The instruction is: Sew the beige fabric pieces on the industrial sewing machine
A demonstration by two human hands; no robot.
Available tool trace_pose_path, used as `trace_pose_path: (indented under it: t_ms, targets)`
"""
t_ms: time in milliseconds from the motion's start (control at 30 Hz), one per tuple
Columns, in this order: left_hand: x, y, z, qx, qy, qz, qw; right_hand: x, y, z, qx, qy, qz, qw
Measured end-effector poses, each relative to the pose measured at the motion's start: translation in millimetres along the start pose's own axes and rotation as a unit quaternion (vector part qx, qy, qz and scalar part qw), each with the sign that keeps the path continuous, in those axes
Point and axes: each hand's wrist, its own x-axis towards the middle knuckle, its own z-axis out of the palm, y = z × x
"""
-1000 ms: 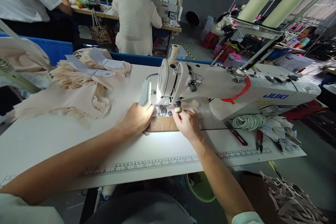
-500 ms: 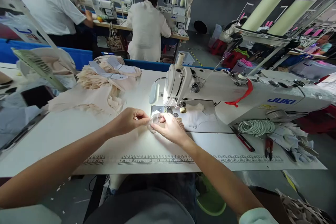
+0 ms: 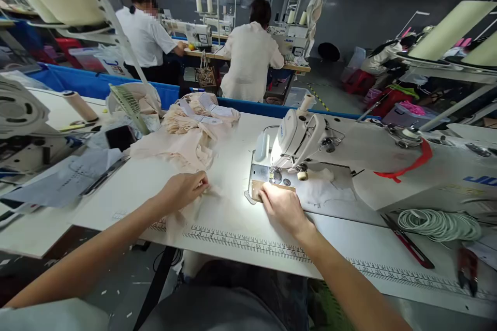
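Note:
My left hand is closed in a pinch over the table, left of the sewing machine. A thin, pale piece of fabric trails from it toward the table's front edge, blurred by motion. My right hand rests in front of the presser foot, fingers curled together at a brown flat piece beside the metal needle plate. Whatever its fingertips hold, if anything, is hidden. The machine's lamp lights this spot. Behind the needle, white cloth lies on the machine bed.
Stacked cream fabric pieces lie at the back left, near a green fan and a phone. On the right are a coil of pale cord, a red-handled tool and thread snips. Two people sit sewing beyond the table.
My hands have parted: the left has moved left with the pale fabric, away from the needle area, while the right stays by the presser foot. The view has swung left.

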Motion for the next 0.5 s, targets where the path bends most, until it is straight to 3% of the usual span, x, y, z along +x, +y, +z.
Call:
trace_pose_path:
  t_ms: [100,200,267,400,500]
  targets:
    - [9,-8,-11.5,0.099,0.063,0.042,0.992,3,-2,0,-0.085,0.026,0.000,0.996]
    - [20,-22,-23.2,0.198,0.120,0.098,0.968,-8,-14,-8,-0.048,-0.004,0.006,0.999]
    - [26,-31,-26.8,0.245,0.123,0.125,0.954,-20,-28,-10,-0.033,-0.018,-0.015,0.999]
    - [33,-44,-24.8,0.265,0.110,0.150,0.946,-36,-47,-4,-0.073,0.016,-0.040,0.996]
    - [35,-50,-22.6,0.234,0.138,0.159,0.949,-29,-38,-1,-0.085,0.033,-0.051,0.995]
